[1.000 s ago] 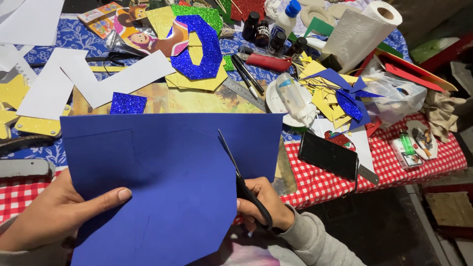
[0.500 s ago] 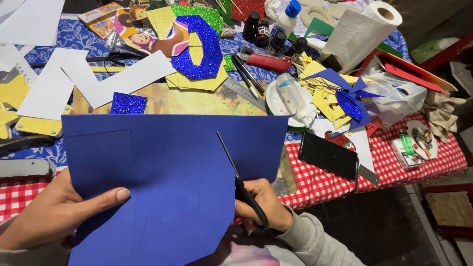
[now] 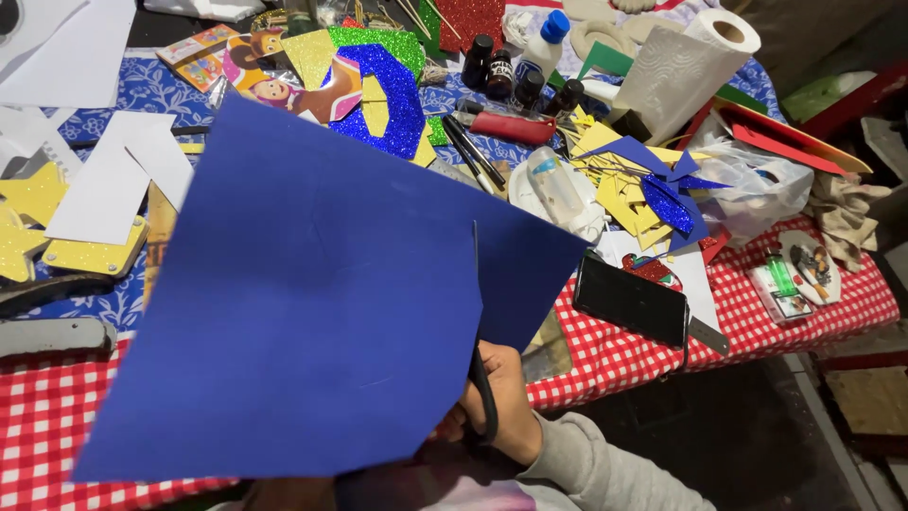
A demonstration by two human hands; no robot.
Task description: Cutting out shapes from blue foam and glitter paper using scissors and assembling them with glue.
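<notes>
At the lower edge of the blue sheet [image 3: 312, 312], black scissors [image 3: 480, 378] are gripped by the right hand [image 3: 506, 402], blades run into the sheet. The left hand is hidden behind it; its grip cannot be told. The sheet, tilted above the tabletop [image 3: 643, 355], looks light and floppy, best held near the cut. A dark phone [image 3: 631, 301] lies right of the sheet.

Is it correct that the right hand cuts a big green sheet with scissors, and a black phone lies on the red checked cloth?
Not quite: the sheet is dark blue, not green, as the head view shows. The rest stands: the right hand works the scissors in it, and the black phone lies on the red checked cloth.
</notes>
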